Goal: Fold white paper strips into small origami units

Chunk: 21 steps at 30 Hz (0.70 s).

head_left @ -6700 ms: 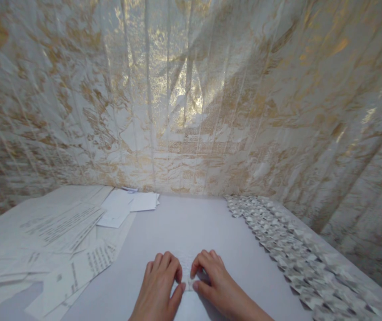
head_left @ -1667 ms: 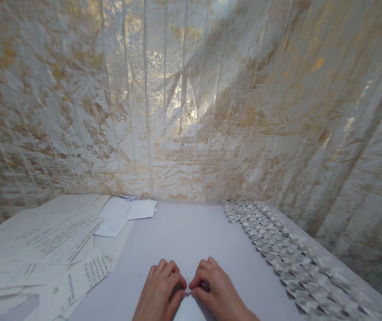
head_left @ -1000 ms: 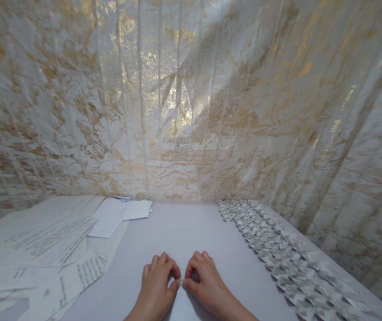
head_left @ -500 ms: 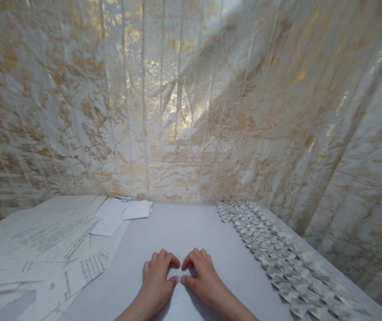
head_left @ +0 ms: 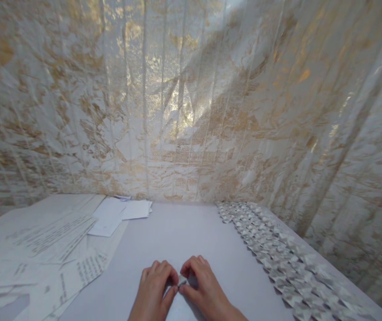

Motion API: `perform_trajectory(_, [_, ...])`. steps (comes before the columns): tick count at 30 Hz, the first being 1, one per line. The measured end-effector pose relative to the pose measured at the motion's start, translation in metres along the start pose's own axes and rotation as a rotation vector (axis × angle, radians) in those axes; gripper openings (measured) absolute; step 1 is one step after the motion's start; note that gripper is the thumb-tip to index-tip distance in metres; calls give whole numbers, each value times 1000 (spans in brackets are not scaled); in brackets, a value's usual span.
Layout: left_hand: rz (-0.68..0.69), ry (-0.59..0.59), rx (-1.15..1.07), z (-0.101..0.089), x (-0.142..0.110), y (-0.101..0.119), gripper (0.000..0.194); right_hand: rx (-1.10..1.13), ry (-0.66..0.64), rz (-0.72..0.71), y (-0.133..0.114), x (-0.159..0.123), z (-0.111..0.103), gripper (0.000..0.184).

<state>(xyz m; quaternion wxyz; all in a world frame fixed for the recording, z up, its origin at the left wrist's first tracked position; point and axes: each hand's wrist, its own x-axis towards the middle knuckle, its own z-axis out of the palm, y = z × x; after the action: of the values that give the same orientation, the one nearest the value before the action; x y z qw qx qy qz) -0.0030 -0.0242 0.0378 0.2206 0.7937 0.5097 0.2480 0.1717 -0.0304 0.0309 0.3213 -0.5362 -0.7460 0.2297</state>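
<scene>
Just above the table's near middle, my left hand (head_left: 155,287) and my right hand (head_left: 202,287) face each other with their fingertips almost meeting. Between them is a small piece of folded paper (head_left: 182,281), pale with a grey patch. The thumb and fingers of each hand pinch it from either side. Much of the paper is hidden behind the fingers, so its full shape does not show.
Loose printed sheets (head_left: 60,285) overlap on the left, with blank white slips (head_left: 136,209) at the back. Rows of small folded paper pieces (head_left: 278,254) line the right side of the white table (head_left: 177,232). A gold-patterned curtain (head_left: 177,169) hangs behind.
Both hands have come slightly nearer to me, still pinching the paper. A grey part of it now shows between the fingers.
</scene>
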Motion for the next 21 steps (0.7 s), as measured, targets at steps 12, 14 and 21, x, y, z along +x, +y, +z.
perform_trajectory(12, [-10,10,-41,0,-3,1,6,45,-62,-48,8,-2,2,36])
perform_trajectory(14, [-10,4,-37,-1,-2,1,6,24,-62,-83,10,-2,3,33])
perform_trajectory(21, [12,-18,-30,-6,3,4,10,-1,-47,-118,12,2,3,23])
